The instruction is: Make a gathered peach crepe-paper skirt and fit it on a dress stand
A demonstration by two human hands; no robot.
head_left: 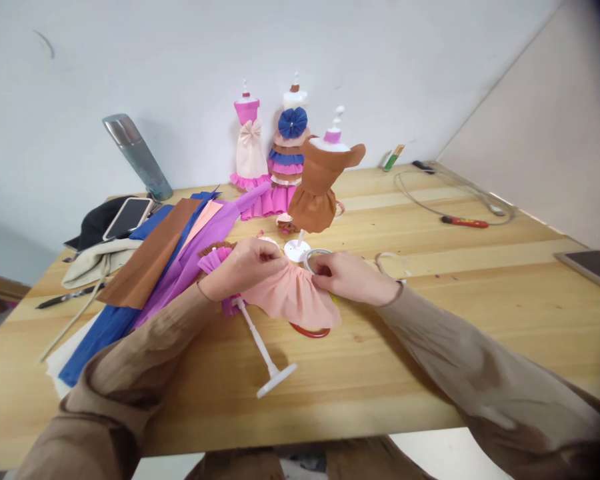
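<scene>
My left hand is closed on the top of a small doll mannequin that lies tilted, its white stand pointing toward me. A gathered peach fabric skirt hangs from the mannequin, with magenta ruffle at its left. My right hand pinches the right edge of the peach skirt. Both hands meet over the wooden table. A red ring lies under the skirt's hem.
Three dressed mannequins stand behind: pink, layered blue and pink, brown. Sheets of brown, purple and blue fabric lie left, with a phone, a metal flask and a pen. Cables and a tablet are right.
</scene>
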